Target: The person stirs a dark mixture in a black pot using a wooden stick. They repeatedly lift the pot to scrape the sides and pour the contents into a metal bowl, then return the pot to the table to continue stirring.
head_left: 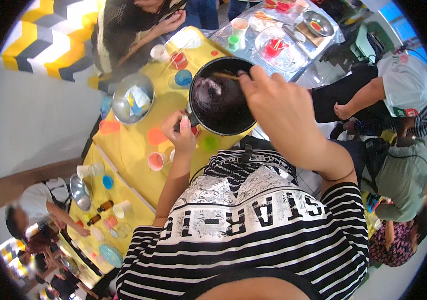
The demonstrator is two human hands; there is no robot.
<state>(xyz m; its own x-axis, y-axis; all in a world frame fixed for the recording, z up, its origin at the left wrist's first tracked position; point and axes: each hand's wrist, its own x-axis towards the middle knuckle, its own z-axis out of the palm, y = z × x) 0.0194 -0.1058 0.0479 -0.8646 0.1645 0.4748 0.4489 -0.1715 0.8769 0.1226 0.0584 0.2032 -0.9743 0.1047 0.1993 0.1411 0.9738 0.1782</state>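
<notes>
Head view: left hand (182, 134) is wrapped tight around the short handle of a round black metal pan (222, 96), holding it at the near edge of the yellow-covered table (128, 145). Right hand (278, 107) sits over the pan's right rim, fingers pinched shut on a thin wooden stick (226, 76) whose tip reaches into the dark purplish mix inside. The 2 hands are apart, 1 on each side of the pan.

Judged step: stirring the pan's contents. To do it well, keep the handle grip firm so the pan stays level, run the stick along the bottom and wall where a pale patch shows at the left, and keep strokes small so nothing goes over the rim.

Nearby: silver metal bowl (132, 104) left of the pan, blue round cup (183, 78) and red-filled clear cup (178, 60) behind it, orange plastic cup (156, 161) near the left wrist. Other people work around the tables.
</notes>
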